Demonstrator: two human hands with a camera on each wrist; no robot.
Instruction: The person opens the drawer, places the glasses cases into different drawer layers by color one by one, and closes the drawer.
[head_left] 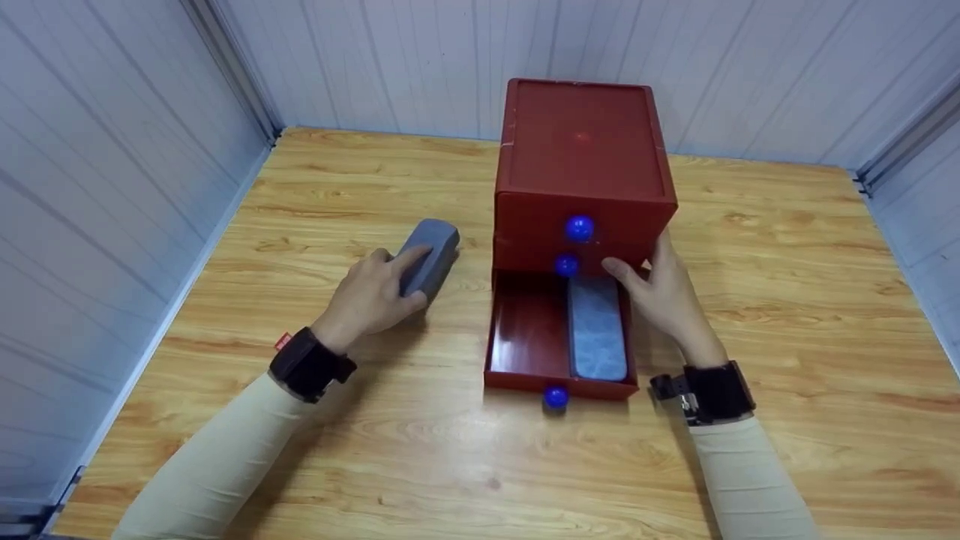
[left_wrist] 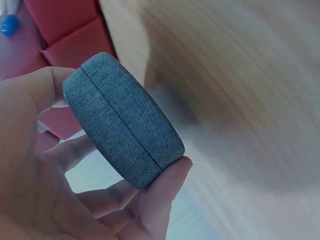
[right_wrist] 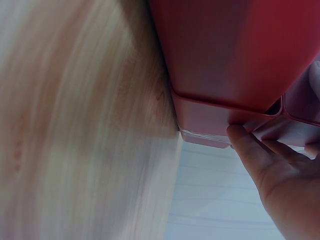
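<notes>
A red three-drawer cabinet (head_left: 581,142) with blue knobs (head_left: 579,227) stands at the middle back of the wooden table (head_left: 787,300). Its bottom drawer (head_left: 525,330) is pulled out, and a grey-blue case (head_left: 598,330) lies along the drawer's right side. My left hand (head_left: 409,274) grips a second grey fabric case (head_left: 435,251) on the table left of the cabinet. The left wrist view shows this case (left_wrist: 122,120) pinched between thumb and fingertips (left_wrist: 170,175). My right hand (head_left: 637,259) rests on the cabinet's front right corner, thumb on the front. The right wrist view shows its thumb (right_wrist: 245,145) touching the cabinet (right_wrist: 235,50).
White panel walls (head_left: 112,187) close in the table on the left, back and right. Bare wood lies in front of the open drawer and on both sides of the cabinet.
</notes>
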